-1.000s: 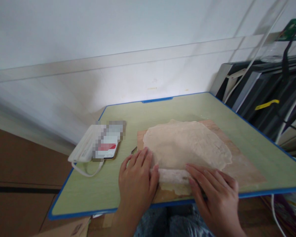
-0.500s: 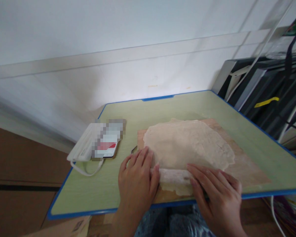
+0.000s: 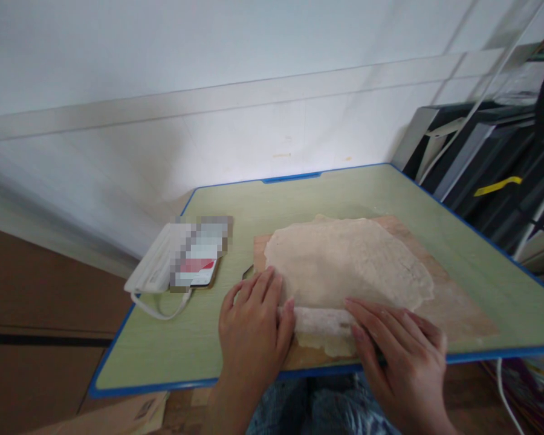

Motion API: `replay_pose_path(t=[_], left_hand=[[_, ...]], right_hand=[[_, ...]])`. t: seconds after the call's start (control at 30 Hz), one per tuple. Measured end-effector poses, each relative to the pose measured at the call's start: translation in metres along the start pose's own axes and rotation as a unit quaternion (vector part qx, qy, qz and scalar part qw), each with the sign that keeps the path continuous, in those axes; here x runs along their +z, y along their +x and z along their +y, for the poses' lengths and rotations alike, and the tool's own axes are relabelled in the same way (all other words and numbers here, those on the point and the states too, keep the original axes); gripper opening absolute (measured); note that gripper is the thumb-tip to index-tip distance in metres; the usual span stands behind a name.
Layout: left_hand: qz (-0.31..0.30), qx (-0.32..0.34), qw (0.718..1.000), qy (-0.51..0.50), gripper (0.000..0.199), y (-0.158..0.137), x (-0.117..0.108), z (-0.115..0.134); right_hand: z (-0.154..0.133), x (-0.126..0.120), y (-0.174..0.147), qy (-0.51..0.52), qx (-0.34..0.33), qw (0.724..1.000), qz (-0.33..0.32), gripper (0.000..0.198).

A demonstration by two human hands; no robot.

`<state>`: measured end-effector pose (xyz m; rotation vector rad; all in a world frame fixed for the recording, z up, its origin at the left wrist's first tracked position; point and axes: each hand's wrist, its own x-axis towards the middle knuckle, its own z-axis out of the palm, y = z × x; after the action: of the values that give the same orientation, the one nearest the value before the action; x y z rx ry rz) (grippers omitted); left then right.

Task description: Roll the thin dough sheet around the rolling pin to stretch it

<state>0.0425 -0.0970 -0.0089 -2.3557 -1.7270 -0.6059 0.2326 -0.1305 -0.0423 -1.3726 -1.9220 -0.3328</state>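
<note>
A wide, thin sheet of dough (image 3: 340, 257) is spread over a wooden board (image 3: 462, 311). Across its near part lies a flour-dusted rolling pin (image 3: 324, 321), and a strip of dough shows on the near side of it. My left hand (image 3: 254, 320) covers the pin's left end, thumb along it and fingers pressed together. Over the right end rests my right hand (image 3: 399, 344), its fingers closed round the pin and angled inward. Both ends of the pin are hidden under the hands.
The board lies on a green folding table (image 3: 163, 356) with a blue rim. At left are a phone (image 3: 206, 275) and a white device (image 3: 158, 260) with a strap or cable. Dark flat panels (image 3: 489, 157) lean at the right. A white wall (image 3: 254, 139) stands behind.
</note>
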Motion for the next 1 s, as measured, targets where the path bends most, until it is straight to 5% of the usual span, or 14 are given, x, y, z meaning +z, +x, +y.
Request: replay_pose_path(t=[0.47, 0.73, 1.0], left_hand=[[-0.006, -0.003, 1.0, -0.002, 0.036, 0.002, 0.001, -0.001], [-0.025, -0.006, 1.0, 0.002, 0.036, 0.003, -0.002, 0.0], [-0.039, 0.003, 0.999, 0.002, 0.039, 0.005, -0.002, 0.0]], right_hand=[[-0.012, -0.002, 0.007, 0.016, 0.056, 0.998, 0.033, 0.02], [-0.001, -0.002, 0.001, -0.001, 0.003, 1.0, 0.005, 0.019], [-0.012, -0.004, 0.009, 0.013, 0.064, 0.998, 0.018, 0.021]])
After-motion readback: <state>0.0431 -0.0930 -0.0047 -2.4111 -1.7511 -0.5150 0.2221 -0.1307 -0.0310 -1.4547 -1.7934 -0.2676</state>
